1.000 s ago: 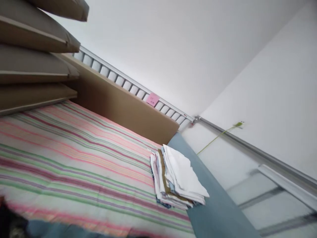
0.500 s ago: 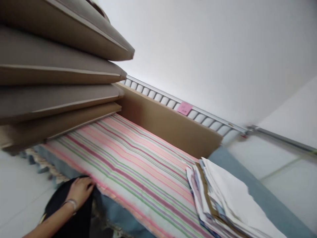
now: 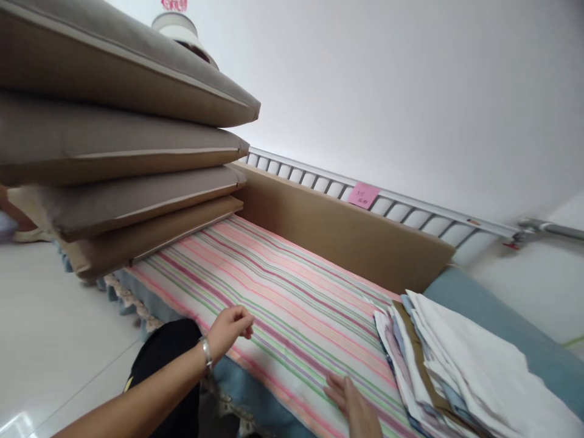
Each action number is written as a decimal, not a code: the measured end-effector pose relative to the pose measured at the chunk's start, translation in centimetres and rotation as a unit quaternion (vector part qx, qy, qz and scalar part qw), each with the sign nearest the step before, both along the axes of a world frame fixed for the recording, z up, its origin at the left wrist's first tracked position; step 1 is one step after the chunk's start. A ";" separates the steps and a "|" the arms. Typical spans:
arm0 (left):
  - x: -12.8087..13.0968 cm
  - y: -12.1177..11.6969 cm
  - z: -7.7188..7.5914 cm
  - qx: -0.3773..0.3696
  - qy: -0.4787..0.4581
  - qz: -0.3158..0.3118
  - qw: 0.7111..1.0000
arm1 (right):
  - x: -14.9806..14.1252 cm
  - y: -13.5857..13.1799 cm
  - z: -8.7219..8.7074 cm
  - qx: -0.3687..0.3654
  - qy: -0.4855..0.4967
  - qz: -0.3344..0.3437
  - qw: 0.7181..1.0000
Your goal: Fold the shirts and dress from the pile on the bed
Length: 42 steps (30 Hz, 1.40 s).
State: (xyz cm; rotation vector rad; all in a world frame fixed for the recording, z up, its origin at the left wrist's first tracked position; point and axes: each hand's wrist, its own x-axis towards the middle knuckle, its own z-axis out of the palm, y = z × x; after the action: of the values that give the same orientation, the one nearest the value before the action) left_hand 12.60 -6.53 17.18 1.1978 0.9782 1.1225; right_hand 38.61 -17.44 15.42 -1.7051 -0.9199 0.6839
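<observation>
Well, stacked cloths (image 3: 474, 359) (white-topped) near right hand (image 3: 353, 404)

Soft, bright light on the wall (image 3: 365, 91), corner glare on the floor (image 3: 36, 340), wide-angle stretch toward edges

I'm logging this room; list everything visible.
Striped cloth: one, multicoloured, centre
Folded cloths: several, mostly white, right
Cushions: four, brown, left
Hat: one, whitish, top left
Panel: one, tan, rear
Radiator: one, white, rear
Note: one, pink, at radiator
Pipe: one, grey, right
Cover: one, bluish, under striped cloth
Wall marking: one, red, top
Shoe: one, pale, left
Fabric: one, black, bottom
Bracelet: one, silver, left wrist
Left hand, right hand: two, bare, over striped cloth
</observation>
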 end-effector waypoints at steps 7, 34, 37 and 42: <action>5.3 0.9 6.2 0.066 -0.016 -0.019 0.997 | -1.1 3.1 8.3 0.069 0.029 0.051 0.996; 4.9 -0.9 6.4 -0.001 -0.052 -0.056 0.997 | -2.7 2.4 6.6 0.095 0.061 0.010 0.993; 4.6 -1.2 7.1 0.018 -0.077 -0.056 0.995 | -3.2 2.0 8.2 0.130 0.064 0.018 0.989; 3.1 -1.7 8.0 0.135 -0.057 -0.001 0.989 | -3.6 0.4 11.4 0.250 0.036 0.036 0.967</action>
State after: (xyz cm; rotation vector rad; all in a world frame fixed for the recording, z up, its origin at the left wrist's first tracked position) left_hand 15.72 -8.27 25.16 1.3321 0.7540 1.3385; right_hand 35.01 -17.01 26.81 -1.1965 -1.0068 0.5029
